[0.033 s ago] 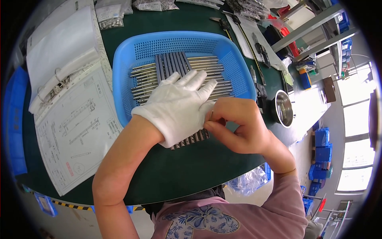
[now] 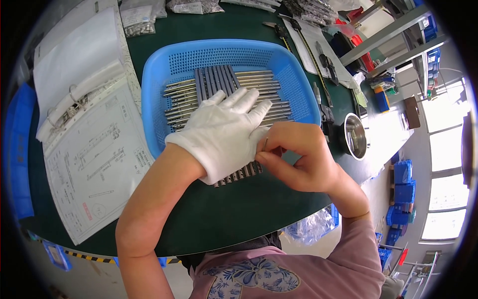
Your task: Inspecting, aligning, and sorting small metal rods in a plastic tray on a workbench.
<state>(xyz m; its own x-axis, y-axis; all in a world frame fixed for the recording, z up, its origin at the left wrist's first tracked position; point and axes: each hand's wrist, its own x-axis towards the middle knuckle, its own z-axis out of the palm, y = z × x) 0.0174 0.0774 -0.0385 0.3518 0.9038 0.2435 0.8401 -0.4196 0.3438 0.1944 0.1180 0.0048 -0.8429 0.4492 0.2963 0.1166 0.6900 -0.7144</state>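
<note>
My left hand point(image 2: 221, 132), in a white glove, lies flat with fingers spread on a row of grey metal rods point(image 2: 215, 82). It hides their middle; their slotted near ends point(image 2: 239, 176) show past the glove's lower edge. Beneath them, shiny metal rods point(image 2: 179, 107) lie crosswise inside a blue perforated basket point(image 2: 219, 46). My bare right hand point(image 2: 303, 157) is closed beside the gloved thumb, at the right side of the grey rods. Between its thumb and forefinger is a short thin metal pin point(image 2: 266, 143); its lower end is hidden.
To the left lies an open ring binder with a drawing sheet point(image 2: 107, 159). A steel bowl point(image 2: 354, 136) and a caliper point(image 2: 326, 62) are right of the basket. Bagged metal parts point(image 2: 137, 20) lie along the back. A shelf frame point(image 2: 383, 37) stands at the far right.
</note>
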